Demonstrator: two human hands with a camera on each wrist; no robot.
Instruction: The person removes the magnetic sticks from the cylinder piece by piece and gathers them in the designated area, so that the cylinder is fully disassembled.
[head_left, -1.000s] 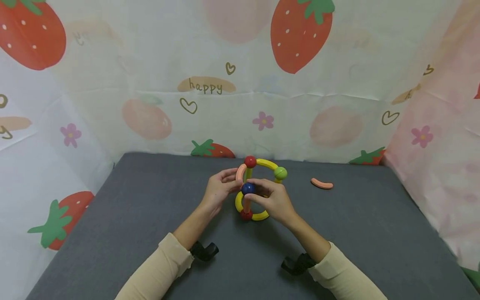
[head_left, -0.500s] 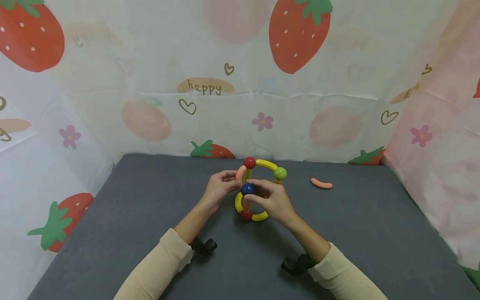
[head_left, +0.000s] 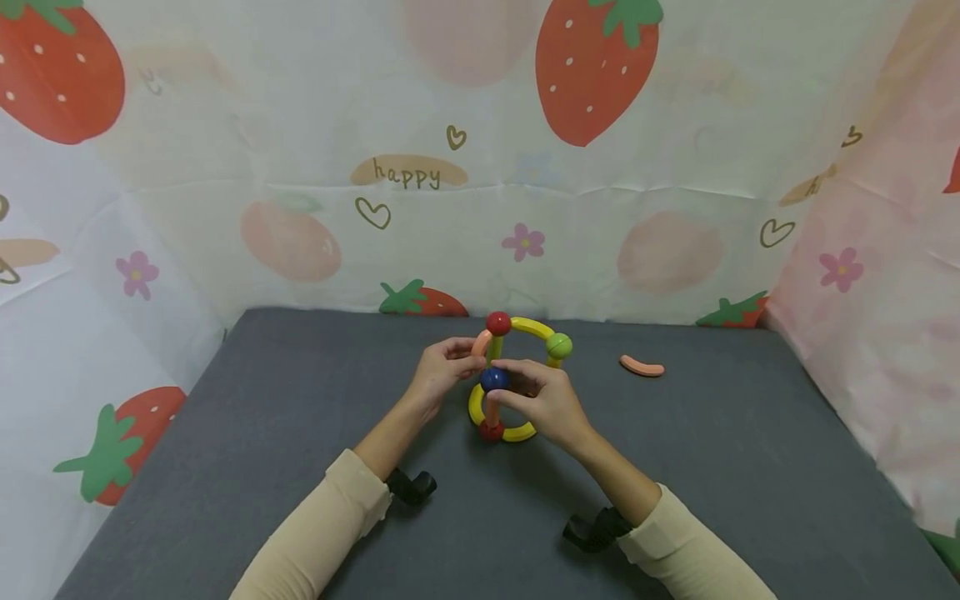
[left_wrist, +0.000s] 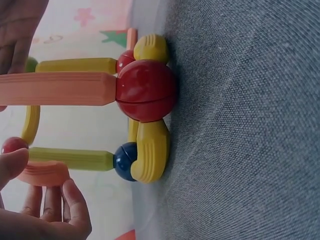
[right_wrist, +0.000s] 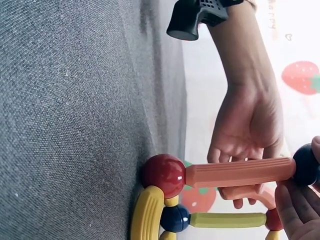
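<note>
Presently, the toy frame (head_left: 496, 348) stands upright on the grey table (head_left: 720, 475), midway between left and right and nearer the far edge than the near one. Its far side comes close to that edge, behind which hangs a printed cloth (head_left: 442, 92).

Left hand (head_left: 440, 375): fingers bent, thumb and fingertips nearly together, pinching a curved orange rod (head_left: 481, 342). The rod is at the frame's left side, its upper end at the upper red ball (head_left: 498, 323); whether the two touch cannot be told.

Right hand (head_left: 547, 400): thumb and fingers a ball's breadth apart, gripping the blue ball (head_left: 493, 380) on top of the near orange upright (right_wrist: 240, 172). This upright rises from the lower red ball (head_left: 491, 431), which rests on the table at the near side of the yellow base (head_left: 519, 433).

Across the top, a yellow arc (head_left: 532, 327) joins the upper red ball to the green ball (head_left: 558, 346) at the right.

A spare orange rod (head_left: 642, 366) lies right of the frame, well apart from it, near the far edge. Broad stretches of table extend left and right of the hands.
</note>
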